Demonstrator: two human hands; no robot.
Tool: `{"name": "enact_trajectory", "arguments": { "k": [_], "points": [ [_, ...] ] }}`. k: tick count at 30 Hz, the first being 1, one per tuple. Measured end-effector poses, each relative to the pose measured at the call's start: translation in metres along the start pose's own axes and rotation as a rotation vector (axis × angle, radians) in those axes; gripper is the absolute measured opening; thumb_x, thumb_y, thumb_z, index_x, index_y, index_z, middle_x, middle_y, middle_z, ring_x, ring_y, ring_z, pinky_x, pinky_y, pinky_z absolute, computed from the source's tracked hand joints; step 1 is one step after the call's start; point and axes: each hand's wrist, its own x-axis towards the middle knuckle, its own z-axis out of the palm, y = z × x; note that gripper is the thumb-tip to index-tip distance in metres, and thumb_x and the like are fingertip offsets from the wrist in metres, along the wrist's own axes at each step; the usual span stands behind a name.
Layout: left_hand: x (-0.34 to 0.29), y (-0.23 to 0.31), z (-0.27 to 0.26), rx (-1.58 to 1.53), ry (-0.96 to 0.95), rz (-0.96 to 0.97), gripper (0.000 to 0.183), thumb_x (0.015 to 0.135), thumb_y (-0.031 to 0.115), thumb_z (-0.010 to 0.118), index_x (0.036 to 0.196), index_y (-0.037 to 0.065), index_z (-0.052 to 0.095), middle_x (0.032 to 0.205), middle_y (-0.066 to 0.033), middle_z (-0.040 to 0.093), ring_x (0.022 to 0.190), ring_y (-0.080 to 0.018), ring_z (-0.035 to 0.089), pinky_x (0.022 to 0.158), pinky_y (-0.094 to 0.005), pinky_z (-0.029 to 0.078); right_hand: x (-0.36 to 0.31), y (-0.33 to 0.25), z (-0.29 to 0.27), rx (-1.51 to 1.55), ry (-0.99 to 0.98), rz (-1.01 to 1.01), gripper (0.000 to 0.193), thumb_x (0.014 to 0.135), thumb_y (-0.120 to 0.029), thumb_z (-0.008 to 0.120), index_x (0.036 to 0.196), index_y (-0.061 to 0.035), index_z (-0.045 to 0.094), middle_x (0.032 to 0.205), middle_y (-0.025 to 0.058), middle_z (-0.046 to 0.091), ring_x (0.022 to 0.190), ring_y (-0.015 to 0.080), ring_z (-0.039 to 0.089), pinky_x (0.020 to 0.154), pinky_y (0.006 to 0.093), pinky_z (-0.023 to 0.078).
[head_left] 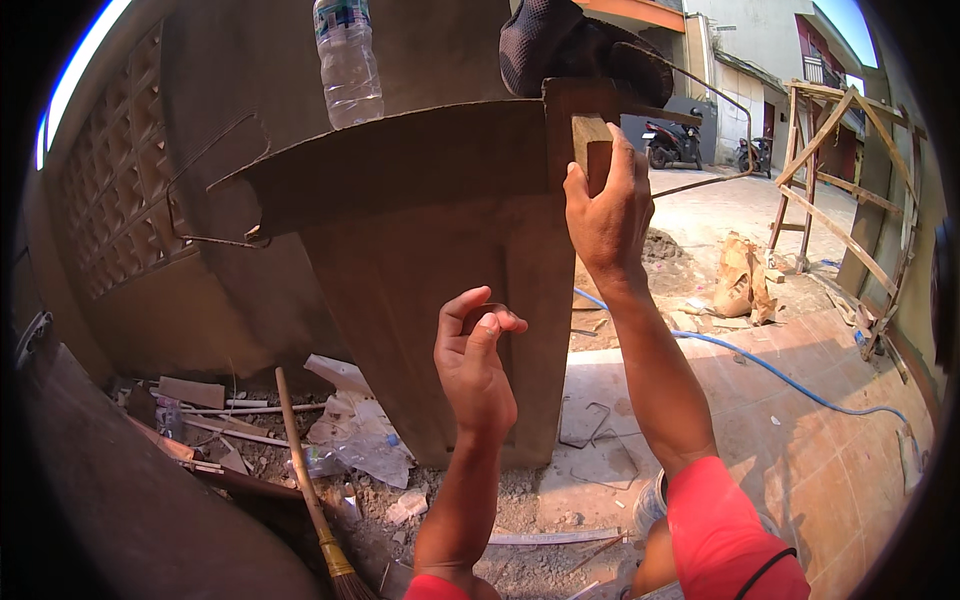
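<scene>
My right hand (612,215) is raised at the upper right corner of a grey cement-coated pillar (430,260). Its thumb and fingers close around a small wooden block (589,128), pale at the top and dark reddish below, held against the pillar's projecting top band (400,150). Lower down, in front of the pillar's face, is my left hand (478,360). Its fingers are curled toward the thumb; a thin dark edge shows between them, too small to name.
On the pillar top stand a clear plastic bottle (350,70) and a dark mesh-covered item (550,50). Bent wire rods (215,240) stick out at both sides. A broom (308,480) leans among rubble at lower left. A blue hose (780,378) crosses the tiles; a wooden trestle (845,190) stands right.
</scene>
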Motion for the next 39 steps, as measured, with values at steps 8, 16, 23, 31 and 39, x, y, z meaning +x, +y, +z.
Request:
{"name": "enact_trajectory", "arguments": {
  "k": [8,16,23,31,39],
  "points": [
    [-0.004,0.001,0.001,0.022,-0.002,0.002,0.026,0.093,0.007,0.052,0.118,0.003,0.057,0.084,-0.0046,0.061,0.085,-0.0163,0.058,0.086,-0.0362,0.047,-0.029,0.033,-0.022,0.042,-0.105,-0.034,0.058,0.079,-0.006,0.07,0.133,-0.0029,0.049,0.1,0.0188,0.055,0.092,0.0373,0.058,0.079,0.0469,0.052],
    [-0.004,-0.004,0.001,0.033,0.014,-0.02,0.025,0.093,0.006,0.053,0.117,0.002,0.057,0.085,-0.0049,0.06,0.085,-0.0144,0.058,0.085,-0.0356,0.048,-0.056,-0.01,-0.005,0.081,-0.378,-0.321,0.06,0.076,-0.004,0.071,0.132,-0.004,0.051,0.099,0.0168,0.053,0.094,0.0365,0.057,0.08,0.0465,0.05],
    [-0.002,-0.004,0.005,0.015,0.0,0.01,0.025,0.093,0.007,0.055,0.117,0.001,0.057,0.085,-0.005,0.06,0.084,-0.0139,0.058,0.084,-0.0352,0.049,-0.013,-0.005,-0.001,0.021,-0.148,-0.143,0.056,0.08,-0.009,0.071,0.13,-0.003,0.048,0.101,0.0181,0.053,0.091,0.0367,0.058,0.074,0.0468,0.051],
    [-0.003,-0.002,0.004,-0.016,0.01,0.011,0.024,0.093,0.006,0.055,0.116,0.0,0.057,0.085,-0.0056,0.06,0.083,-0.0138,0.058,0.082,-0.0346,0.05,-0.027,0.023,-0.019,0.018,-0.251,-0.254,0.06,0.076,-0.004,0.072,0.132,-0.0045,0.05,0.097,0.0152,0.052,0.09,0.034,0.058,0.075,0.0452,0.051],
    [0.003,-0.007,-0.006,-0.039,0.121,0.039,0.023,0.093,0.005,0.053,0.116,0.0,0.056,0.082,-0.0052,0.059,0.081,-0.014,0.057,0.081,-0.035,0.049,-0.039,-0.047,0.021,0.041,-0.437,-0.5,0.065,0.073,-0.012,0.075,0.133,-0.0056,0.049,0.099,0.0138,0.05,0.093,0.0321,0.056,0.08,0.0436,0.053]
  ]
}}
